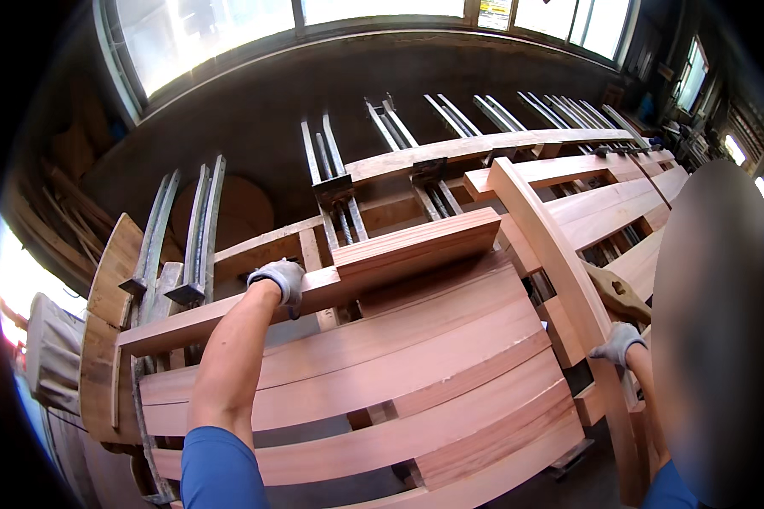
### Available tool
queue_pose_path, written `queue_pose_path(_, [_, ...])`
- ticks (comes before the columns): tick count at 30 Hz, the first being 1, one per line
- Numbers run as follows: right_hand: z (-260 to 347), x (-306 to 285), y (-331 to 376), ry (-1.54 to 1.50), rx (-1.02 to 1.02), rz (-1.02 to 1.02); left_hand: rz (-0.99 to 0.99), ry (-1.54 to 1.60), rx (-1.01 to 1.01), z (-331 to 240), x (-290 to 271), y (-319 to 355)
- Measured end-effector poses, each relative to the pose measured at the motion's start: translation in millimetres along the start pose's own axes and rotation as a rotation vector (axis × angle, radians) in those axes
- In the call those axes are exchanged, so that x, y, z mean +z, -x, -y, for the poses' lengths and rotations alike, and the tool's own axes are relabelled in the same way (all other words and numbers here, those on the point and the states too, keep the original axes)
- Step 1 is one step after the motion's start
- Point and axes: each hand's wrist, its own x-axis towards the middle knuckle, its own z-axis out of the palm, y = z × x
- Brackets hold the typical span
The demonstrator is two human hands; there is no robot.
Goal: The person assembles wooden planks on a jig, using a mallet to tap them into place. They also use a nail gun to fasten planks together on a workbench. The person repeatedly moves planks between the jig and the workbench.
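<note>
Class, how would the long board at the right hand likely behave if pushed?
The long board is probably stiff, since its wood looks thick. Its flat faces suggest sliding rather than rolling. Its length may make it heavy to shift.

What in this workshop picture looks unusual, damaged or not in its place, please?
The pinkish boards show no clear damage. What looks odd is the blurred grey oval at right: it lacks detail and hides what is behind it.
</note>
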Motion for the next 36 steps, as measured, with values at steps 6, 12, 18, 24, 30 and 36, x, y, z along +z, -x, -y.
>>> queue_pose_path(6, [1,-1,0,-0.018,0.024,0.022,-0.016,0.297,0.022,32,28,-44])
queue_pose_path(12, [2,2,2,-0.016,0.021,0.008,-0.136,0.403,0.026,20,37,-78])
queue_pose_path(18, [0,3,5,-0.002,0.037,0.003,-0.260,0.259,-0.231,-27,52,-76])
queue_pose_path(24, [0,-1,5,-0.060,0.019,-0.002,-0.317,0.218,-0.170,-27,55,-73])
queue_pose_path(30, [0,3,3,-0.055,0.038,0.011,-0.303,0.206,-0.165,-35,59,-64])
queue_pose_path(36, [2,4,3,-0.044,0.053,0.023,-0.322,0.219,-0.150,-43,67,-59])
